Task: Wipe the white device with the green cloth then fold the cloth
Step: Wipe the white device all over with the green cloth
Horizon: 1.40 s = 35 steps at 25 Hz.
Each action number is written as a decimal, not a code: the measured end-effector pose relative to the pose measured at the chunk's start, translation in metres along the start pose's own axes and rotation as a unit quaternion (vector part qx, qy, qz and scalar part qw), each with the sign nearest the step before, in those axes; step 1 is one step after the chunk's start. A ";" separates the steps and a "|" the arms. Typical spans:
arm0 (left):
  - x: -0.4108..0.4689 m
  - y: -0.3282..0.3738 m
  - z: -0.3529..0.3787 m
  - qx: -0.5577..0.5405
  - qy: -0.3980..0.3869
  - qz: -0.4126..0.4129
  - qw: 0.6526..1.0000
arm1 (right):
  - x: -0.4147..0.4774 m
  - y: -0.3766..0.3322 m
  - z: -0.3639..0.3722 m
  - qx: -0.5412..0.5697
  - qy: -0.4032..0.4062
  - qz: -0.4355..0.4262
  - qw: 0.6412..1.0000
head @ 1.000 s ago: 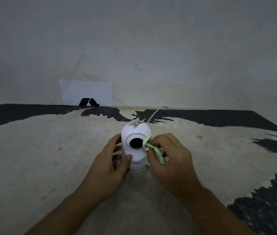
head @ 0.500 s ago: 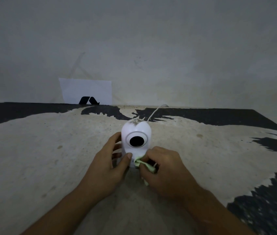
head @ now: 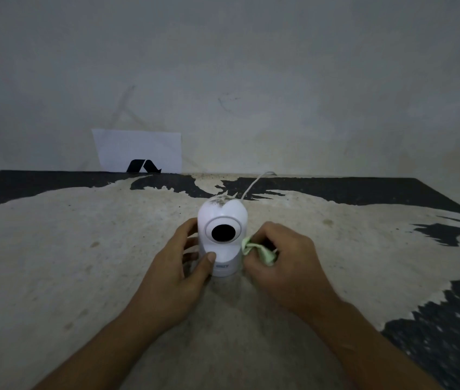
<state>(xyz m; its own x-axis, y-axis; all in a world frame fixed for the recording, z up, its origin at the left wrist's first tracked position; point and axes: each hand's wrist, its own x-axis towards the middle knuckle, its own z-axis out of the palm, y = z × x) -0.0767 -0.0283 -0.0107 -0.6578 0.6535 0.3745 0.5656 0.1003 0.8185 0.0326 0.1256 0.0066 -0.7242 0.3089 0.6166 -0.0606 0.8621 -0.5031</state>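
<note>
White device point(head: 222, 237) stands upright near the middle of the bench point(head: 54, 249), its round dark lens facing the person. It is a smooth, glossy plastic shell with a rounded top that dips slightly in the centre, where some dark specks of dirt sit. A thin white cable point(head: 254, 184) runs from behind it toward the wall.

The left hand point(head: 178, 274) cups the device's left side, thumb pressed on the lower front near a small printed label, fingers curled around the back. That grip is closed on the body, and I take it as a brace so the light shell doesn't slide or twist under rubbing.

The right hand point(head: 285, 260) has the green cloth point(head: 259, 253) bunched up, clamped between thumb and fingers, a crumpled corner poking out and touching the device's right flank at about lens height. Bunching gives a firm little pad for working around the curve. The cloth looks thin and soft, pale green, creased in loose folds.

The bench surface is rough and matte, pale with jagged black patches at the edges where a coating seems worn. A white card point(head: 138, 150) with a black mark leans against the wall behind.

Judging by the specks on the crown, wiping isn't finished, and folding has yet to begin.
</note>
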 end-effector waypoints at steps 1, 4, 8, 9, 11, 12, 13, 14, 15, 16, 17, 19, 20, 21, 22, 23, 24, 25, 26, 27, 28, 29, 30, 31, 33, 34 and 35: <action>0.000 0.000 0.000 -0.001 -0.001 0.002 1.000 | 0.001 0.003 -0.002 0.013 0.040 0.005 0.999; 0.000 0.000 0.000 -0.002 -0.002 0.000 1.000 | -0.001 0.003 0.004 0.030 0.111 -0.017 0.993; 0.000 -0.001 0.000 0.003 -0.008 0.005 1.000 | -0.004 0.004 0.014 0.054 0.086 0.050 0.994; 0.000 -0.001 0.000 0.008 -0.010 0.006 1.000 | -0.004 0.003 0.014 0.065 0.082 0.046 0.993; 0.001 -0.002 -0.001 0.014 -0.010 0.002 1.000 | -0.003 -0.001 0.014 0.079 0.090 0.022 0.993; 0.002 -0.002 -0.001 0.011 -0.009 0.002 1.000 | -0.002 -0.002 0.014 0.082 0.096 0.016 0.992; 0.002 -0.002 -0.001 0.008 -0.009 0.003 1.000 | -0.002 -0.002 0.014 0.084 0.097 0.018 0.992; 0.001 -0.002 -0.001 0.005 -0.007 0.003 1.000 | -0.001 -0.002 0.013 0.086 0.094 0.025 0.992; 0.001 -0.002 -0.001 0.003 -0.006 0.003 1.000 | -0.001 -0.001 0.012 0.085 0.095 0.025 0.992; 0.001 -0.001 -0.001 0.004 -0.005 0.003 1.000 | 0.000 -0.001 0.010 0.079 0.101 0.014 0.992; 0.001 -0.001 -0.001 0.006 -0.006 0.002 1.000 | 0.001 -0.001 0.009 0.069 0.111 -0.009 0.991; 0.002 -0.001 -0.001 0.010 -0.008 -0.003 1.000 | 0.002 -0.002 0.009 0.043 0.121 -0.055 0.990; 0.002 0.000 -0.001 0.011 -0.007 -0.003 1.000 | 0.003 -0.002 0.010 0.033 0.119 -0.064 0.990; 0.001 0.000 -0.001 0.010 -0.006 -0.001 1.000 | 0.003 -0.003 0.012 0.026 0.113 -0.062 0.991; 0.001 0.000 -0.001 0.007 -0.006 0.002 1.000 | 0.003 -0.003 0.013 0.019 0.106 -0.056 0.993; 0.001 0.000 -0.001 0.004 -0.006 0.005 1.000 | 0.002 -0.003 0.014 0.015 0.100 -0.053 0.993; 0.001 0.001 -0.001 0.003 -0.006 0.006 1.000 | 0.002 -0.002 0.014 0.014 0.096 -0.060 0.993; 0.001 0.001 -0.001 0.003 -0.007 0.005 1.000 | 0.002 -0.002 0.014 0.019 0.091 -0.070 0.993; 0.001 0.001 -0.001 0.003 -0.006 0.002 1.000 | 0.003 -0.003 0.014 0.029 0.085 -0.075 0.993; 0.001 0.002 -0.001 0.003 -0.006 -0.002 1.000 | 0.005 -0.006 0.016 0.046 0.078 -0.070 0.993; 0.001 0.002 -0.001 0.002 -0.007 -0.005 1.000 | 0.007 -0.008 0.017 0.066 0.075 -0.057 0.993; 0.001 0.003 -0.001 0.000 -0.009 -0.005 1.000 | 0.009 -0.010 0.018 0.088 0.078 -0.037 0.992; 0.001 0.003 -0.001 -0.002 -0.009 -0.004 1.000 | 0.013 -0.012 0.018 0.106 0.084 -0.013 0.991; 0.001 0.003 -0.002 -0.004 -0.009 -0.003 1.000 | 0.018 -0.012 0.017 0.119 0.091 0.011 0.989; 0.000 0.004 -0.002 -0.011 -0.011 -0.006 1.000 | 0.029 -0.008 0.011 0.126 0.111 0.039 0.985; 0.000 0.004 -0.002 -0.015 -0.012 -0.005 1.000 | 0.034 -0.007 0.007 0.126 0.129 0.040 0.983; 0.000 0.003 -0.003 -0.017 -0.011 -0.005 1.000 | 0.039 -0.006 0.003 0.129 0.143 0.031 0.981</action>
<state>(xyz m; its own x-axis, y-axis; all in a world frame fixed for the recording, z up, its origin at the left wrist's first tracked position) -0.0761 -0.0297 -0.0067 -0.6522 0.6691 0.3563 0.5410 0.0815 0.8371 0.0028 0.1316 0.0318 -0.5112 0.4902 0.7060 -0.2216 0.7184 -0.6593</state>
